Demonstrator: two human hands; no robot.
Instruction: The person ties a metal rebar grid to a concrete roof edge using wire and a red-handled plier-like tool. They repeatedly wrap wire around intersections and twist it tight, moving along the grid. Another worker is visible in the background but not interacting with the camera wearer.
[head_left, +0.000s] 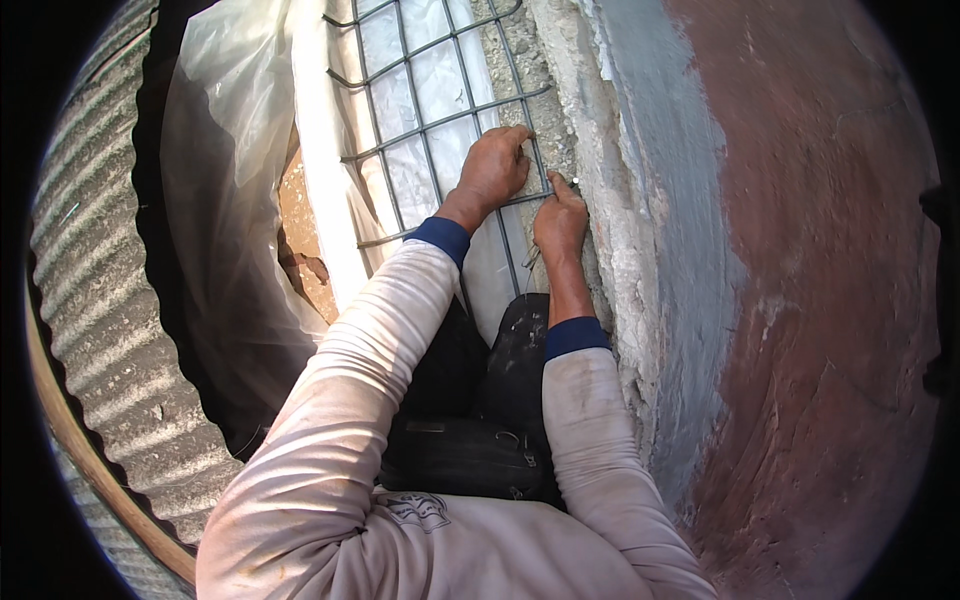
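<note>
A mesh of dark steel rods (422, 126) runs away from my knees over white plastic sheeting and rough concrete. My left hand (492, 168) is closed, its fingertips pinched against the mesh's right-hand long rod; anything between them is hidden. Just right of that rod, my right hand (562, 222) is curled shut, thumb and forefinger pointing at the rod near a crossing. Thin wire ends (531, 258) poke out below its palm, though the palm itself is hidden. The two hands are close together but apart.
Along the right rises a wall (820, 300) painted dark red and grey, with a crumbling concrete edge (625, 240). Clear plastic sheeting (225, 170) hangs at left, beside corrugated roofing (130, 330) and a wooden strip (100, 480). A black bag (460, 458) rests at my waist.
</note>
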